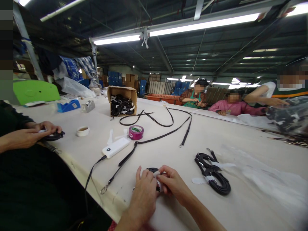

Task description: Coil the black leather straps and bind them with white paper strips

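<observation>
Near the table's front edge, my left hand (145, 189) is closed on a coiled black strap (152, 169), whose top shows between the hands. My right hand (172, 183) pinches a small white strip (156, 174) against the coil's right side. Much of the coil lies hidden under my fingers. To the right rest two coiled black straps (220, 183) with white strips round them, and a loose white strip (198, 181) is beside them. A long black strap (163, 138) with metal clips stretches over the table ahead.
On the table (96, 144) are a white power bank (116, 147) with a cable, purple tape (136, 132), white tape (83, 131) and a carton (134, 99) of straps. Plastic film (271, 173) lies right. A co-worker's hands (36, 133) are at left; others sit across.
</observation>
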Motion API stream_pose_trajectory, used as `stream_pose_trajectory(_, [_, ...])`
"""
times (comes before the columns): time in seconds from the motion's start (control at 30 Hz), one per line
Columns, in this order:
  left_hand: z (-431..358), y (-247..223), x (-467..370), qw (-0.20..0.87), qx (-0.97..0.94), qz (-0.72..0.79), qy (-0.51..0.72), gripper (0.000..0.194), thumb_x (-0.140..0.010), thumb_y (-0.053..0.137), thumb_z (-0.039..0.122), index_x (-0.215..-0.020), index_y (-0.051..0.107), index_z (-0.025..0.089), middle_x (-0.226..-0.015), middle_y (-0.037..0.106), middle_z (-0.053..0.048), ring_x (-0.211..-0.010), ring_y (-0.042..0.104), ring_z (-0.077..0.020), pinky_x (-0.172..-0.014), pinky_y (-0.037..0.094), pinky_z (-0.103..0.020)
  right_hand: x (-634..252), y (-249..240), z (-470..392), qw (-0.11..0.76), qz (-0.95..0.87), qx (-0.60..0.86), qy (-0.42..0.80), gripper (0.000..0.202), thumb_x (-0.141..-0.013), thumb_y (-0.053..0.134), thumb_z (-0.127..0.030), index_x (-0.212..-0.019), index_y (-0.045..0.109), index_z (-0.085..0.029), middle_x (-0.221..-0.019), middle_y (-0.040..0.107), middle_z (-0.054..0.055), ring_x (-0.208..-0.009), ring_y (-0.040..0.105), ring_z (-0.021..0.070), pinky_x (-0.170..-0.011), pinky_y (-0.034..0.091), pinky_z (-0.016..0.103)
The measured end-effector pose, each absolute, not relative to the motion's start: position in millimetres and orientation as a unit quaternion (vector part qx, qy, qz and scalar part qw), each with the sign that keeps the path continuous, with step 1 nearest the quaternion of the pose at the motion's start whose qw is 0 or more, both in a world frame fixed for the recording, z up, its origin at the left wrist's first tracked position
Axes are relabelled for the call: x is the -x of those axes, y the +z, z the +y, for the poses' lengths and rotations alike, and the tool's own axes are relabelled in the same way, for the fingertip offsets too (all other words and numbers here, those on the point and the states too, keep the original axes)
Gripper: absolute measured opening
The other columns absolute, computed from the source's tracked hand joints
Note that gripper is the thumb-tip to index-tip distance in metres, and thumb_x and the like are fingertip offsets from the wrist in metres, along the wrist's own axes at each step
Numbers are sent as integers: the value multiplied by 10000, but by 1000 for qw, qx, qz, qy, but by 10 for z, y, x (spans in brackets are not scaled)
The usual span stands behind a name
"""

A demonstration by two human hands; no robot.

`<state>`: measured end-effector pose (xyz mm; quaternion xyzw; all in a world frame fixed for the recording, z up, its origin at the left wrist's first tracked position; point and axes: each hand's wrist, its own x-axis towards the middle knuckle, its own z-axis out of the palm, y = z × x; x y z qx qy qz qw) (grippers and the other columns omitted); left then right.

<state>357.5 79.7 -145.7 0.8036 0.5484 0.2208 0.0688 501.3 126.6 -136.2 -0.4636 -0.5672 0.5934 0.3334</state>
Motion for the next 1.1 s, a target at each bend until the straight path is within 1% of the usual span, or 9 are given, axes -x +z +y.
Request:
stream_pose_trajectory(0.07, [794,-1448,-3579,69,-802,550,222,139,-845,562,184,-954,649,178,-1085,633,-79,-1122,518,-277,-1173,160,-595,-4995,-1373,1266,347,-560,467,590,273,-695,613,-448,-756,482,-216,-359,427,-133,-294,269,47,-317,179,180])
stream_pose_trajectory(0.1, [790,-1439,-3581,71,-802,550,219,144,-847,563,185,-962,649,176,-1088,633,-80,-1120,518,-278,-1174,159,-594,-4989,-1368,1267,350,-556,468,591,270,-693,610,-444,-758,477,-218,-361,415,-139,-296,256,45,-318,160,182])
stream_pose_trajectory(0.27, [768,-1400,-3599,73,-804,554,203,121,-853,565,180,-927,660,169,-1092,634,-84,-1126,514,-277,-1180,143,-591,-4995,-1293,1289,320,-551,461,618,237,-660,634,-369,-762,522,-186,-500,596,-59,-310,302,27,-339,106,197])
stream_pose_trajectory(0.37, [773,-1418,-3607,65,-803,556,205,96,-851,585,187,-909,660,168,-1086,641,-80,-1127,512,-277,-1177,146,-598,-5001,-1284,1311,309,-546,468,623,229,-658,642,-364,-747,540,-180,-504,601,-53,-304,304,27,-338,99,204])
stream_pose_trajectory(0.57, [793,-1507,-3597,49,-804,545,234,62,-832,630,180,-888,657,184,-1053,654,-43,-1100,524,-253,-1177,165,-592,-4978,-1330,1323,315,-542,476,617,259,-644,657,-399,-719,548,-177,-491,596,-48,-307,318,29,-338,121,203])
stream_pose_trajectory(0.7, [796,-1539,-3595,38,-806,539,242,74,-822,637,167,-892,658,175,-1045,657,-47,-1079,532,-253,-1171,190,-594,-4926,-1360,1276,343,-538,481,602,260,-633,633,-412,-668,469,-214,-439,557,-76,-296,301,31,-333,125,200])
stream_pose_trajectory(0.8, [799,-1544,-3593,37,-806,538,244,105,-827,638,170,-929,662,169,-1043,659,-48,-1068,539,-249,-1171,198,-590,-4904,-1385,1237,365,-533,482,593,288,-651,612,-455,-665,436,-227,-422,523,-95,-309,315,37,-337,160,192])
stream_pose_trajectory(0.93, [803,-1549,-3591,32,-810,532,245,117,-834,643,194,-947,661,170,-1020,660,-46,-1048,548,-248,-1162,213,-598,-4923,-1373,1231,356,-532,478,602,258,-676,607,-440,-698,477,-219,-384,472,-106,-335,349,55,-354,218,187])
stream_pose_trajectory(1.1, [809,-1551,-3596,30,-808,533,248,77,-823,642,169,-897,659,179,-1041,666,-44,-1067,541,-252,-1164,201,-599,-4976,-1282,1251,322,-546,455,625,245,-674,634,-405,-741,521,-198,-438,513,-88,-375,402,63,-371,236,192])
